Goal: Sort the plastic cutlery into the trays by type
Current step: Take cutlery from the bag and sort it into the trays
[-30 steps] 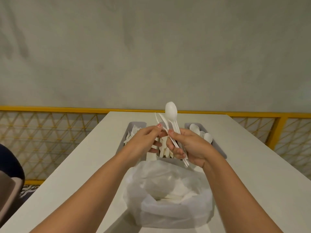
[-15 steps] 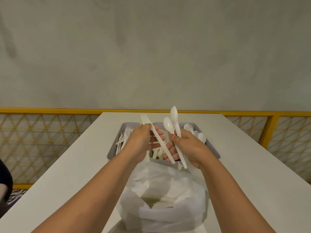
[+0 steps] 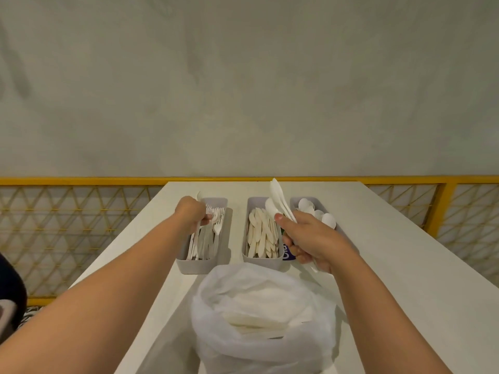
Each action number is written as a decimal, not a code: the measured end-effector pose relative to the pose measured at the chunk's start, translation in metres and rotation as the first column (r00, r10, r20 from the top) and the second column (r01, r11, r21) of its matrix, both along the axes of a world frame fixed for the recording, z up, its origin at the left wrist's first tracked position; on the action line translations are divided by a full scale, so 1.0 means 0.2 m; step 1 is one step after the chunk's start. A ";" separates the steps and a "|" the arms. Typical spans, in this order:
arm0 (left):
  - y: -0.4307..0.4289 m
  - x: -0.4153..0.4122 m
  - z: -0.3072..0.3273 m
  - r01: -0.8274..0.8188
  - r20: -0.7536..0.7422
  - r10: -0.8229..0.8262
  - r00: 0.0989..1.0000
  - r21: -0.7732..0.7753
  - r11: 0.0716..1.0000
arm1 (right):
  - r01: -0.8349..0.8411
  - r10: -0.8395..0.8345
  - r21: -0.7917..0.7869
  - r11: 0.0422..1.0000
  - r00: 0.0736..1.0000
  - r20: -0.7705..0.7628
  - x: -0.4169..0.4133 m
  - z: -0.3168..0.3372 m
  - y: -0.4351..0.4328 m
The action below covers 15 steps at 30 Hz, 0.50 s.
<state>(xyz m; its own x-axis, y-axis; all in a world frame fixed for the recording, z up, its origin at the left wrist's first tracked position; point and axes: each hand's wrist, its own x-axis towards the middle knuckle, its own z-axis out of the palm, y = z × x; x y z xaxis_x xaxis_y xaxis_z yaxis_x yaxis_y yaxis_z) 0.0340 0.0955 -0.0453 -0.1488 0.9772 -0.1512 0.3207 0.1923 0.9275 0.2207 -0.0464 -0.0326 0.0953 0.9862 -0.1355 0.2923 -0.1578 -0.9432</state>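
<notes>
Left of the middle tray, which holds knives, the left hand is clamped in a fist around a single white piece. I take it for a fork. It hangs over the far end of the left tray, directly above the forks lying there. The piece's long axis runs roughly along the tray's length, so a short drop should seat it.

Just right of the middle tray, the right hand grips a bundle of cutlery, its heads fanned up and away. At least one spoon bowl and a pointed blade show. The spoon tray lies right of the middle tray, touching distance from this hand. Nearer the person than the middle tray, a plastic bag of unsorted pieces sits on the tabletop.
</notes>
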 end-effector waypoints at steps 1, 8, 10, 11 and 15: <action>0.02 0.01 -0.03 -0.024 -0.049 0.025 0.999 0.023 0.999 | -0.003 0.003 -0.016 1.000 1.000 -0.002 0.00 0.00 0.00; 0.03 0.10 -0.18 0.016 -0.222 0.033 0.974 0.215 0.977 | 0.058 -0.066 -0.064 0.996 0.988 -0.142 0.02 0.01 0.00; 0.03 0.11 -0.20 0.022 -0.273 0.048 0.961 0.248 0.968 | 0.052 -0.060 -0.049 0.997 0.985 -0.162 0.02 0.02 0.00; 0.04 0.11 -0.21 0.023 -0.285 0.054 0.957 0.262 0.965 | 0.052 -0.057 -0.038 0.998 0.985 -0.161 0.03 0.02 0.00; 0.02 0.13 -0.18 0.024 -0.245 0.049 0.968 0.289 0.957 | 0.067 -0.066 0.001 0.998 0.987 -0.144 0.03 0.01 0.01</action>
<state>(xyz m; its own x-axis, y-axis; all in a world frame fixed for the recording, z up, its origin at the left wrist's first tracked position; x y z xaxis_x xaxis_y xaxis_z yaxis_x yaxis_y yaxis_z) 0.0600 0.0991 -0.0816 -0.1579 0.9711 0.1788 0.5457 -0.0651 0.8355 0.2263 -0.0453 -0.0314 0.1408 0.9791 -0.1468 0.1428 -0.1669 -0.9756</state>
